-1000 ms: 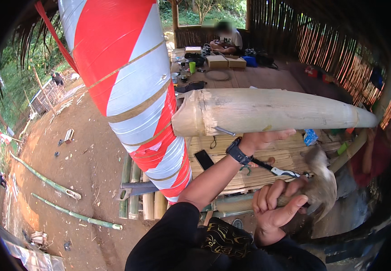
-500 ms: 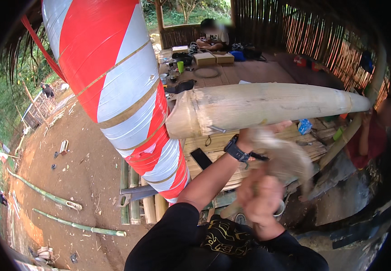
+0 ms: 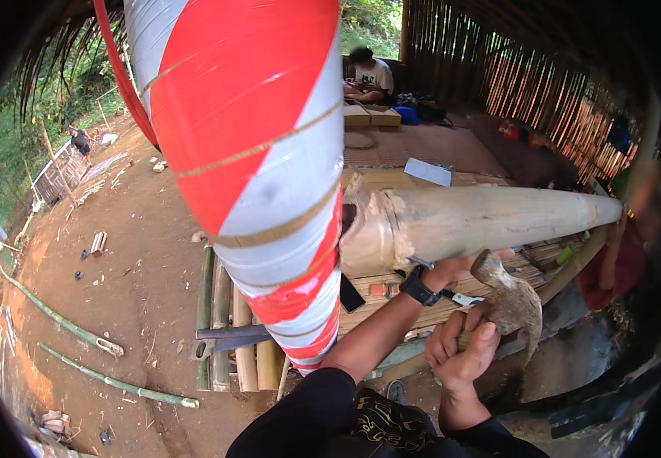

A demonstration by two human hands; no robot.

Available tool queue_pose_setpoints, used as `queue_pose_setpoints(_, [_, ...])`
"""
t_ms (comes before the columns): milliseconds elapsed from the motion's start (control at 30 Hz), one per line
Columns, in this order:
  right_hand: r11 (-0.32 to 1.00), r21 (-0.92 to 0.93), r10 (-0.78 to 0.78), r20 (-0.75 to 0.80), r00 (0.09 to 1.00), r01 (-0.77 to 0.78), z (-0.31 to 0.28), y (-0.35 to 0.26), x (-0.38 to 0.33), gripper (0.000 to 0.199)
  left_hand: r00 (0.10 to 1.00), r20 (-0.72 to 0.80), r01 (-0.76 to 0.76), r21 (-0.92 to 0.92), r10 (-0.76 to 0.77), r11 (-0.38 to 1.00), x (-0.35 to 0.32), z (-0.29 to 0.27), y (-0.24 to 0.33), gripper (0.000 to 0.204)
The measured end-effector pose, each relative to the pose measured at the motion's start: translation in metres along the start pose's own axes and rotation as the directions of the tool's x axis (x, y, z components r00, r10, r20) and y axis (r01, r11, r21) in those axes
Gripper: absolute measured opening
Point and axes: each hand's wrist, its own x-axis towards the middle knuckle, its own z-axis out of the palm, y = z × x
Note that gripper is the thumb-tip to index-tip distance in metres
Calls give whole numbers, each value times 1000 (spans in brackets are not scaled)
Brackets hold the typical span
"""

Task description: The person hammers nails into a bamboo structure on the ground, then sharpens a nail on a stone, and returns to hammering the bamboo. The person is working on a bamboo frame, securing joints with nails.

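A thick pale bamboo pole (image 3: 491, 217) lies crosswise in front of me, its open notched end against an upright pole (image 3: 254, 153) wrapped in red and white stripes. A metal nail or bolt (image 3: 420, 262) juts from the bamboo's near side by that end. My left hand (image 3: 464, 269), with a black watch at its wrist, holds the bamboo from below; most of its fingers are hidden behind it. Below the bamboo, my right hand (image 3: 464, 351) is closed round the handle of a worn claw hammer (image 3: 510, 298), its head apart from the nail.
At the right, a person in dark red (image 3: 613, 263) has a hand at the bamboo's far end. Another person (image 3: 372, 80) sits at the back near boxes (image 3: 369, 114). A phone (image 3: 350, 295) lies on the slatted bamboo platform. A saw-like blade (image 3: 231, 338) rests on cut poles (image 3: 244, 343).
The hammer, blurred before, now shows sharply, slightly lower and farther right. My view has shifted, so the striped pole and bamboo appear farther right. My left hand stays under the bamboo.
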Motion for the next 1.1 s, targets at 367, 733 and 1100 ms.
queue_pose_setpoints(367, [997, -68, 27, 5, 1000, -27, 3, 3, 10, 47, 904, 62, -372, 601, 423, 707, 17, 14, 51, 94])
queue_pose_setpoints(733, [993, -73, 94, -10, 996, -94, -7, -2, 11, 54, 929, 48, -328, 564, 367, 758, 17, 15, 38, 96])
queue_pose_setpoints(1100, [980, 12, 199, 15, 980, -199, -11, -5, 8, 56, 954, 7, -250, 569, 299, 784, 13, 23, 59, 97])
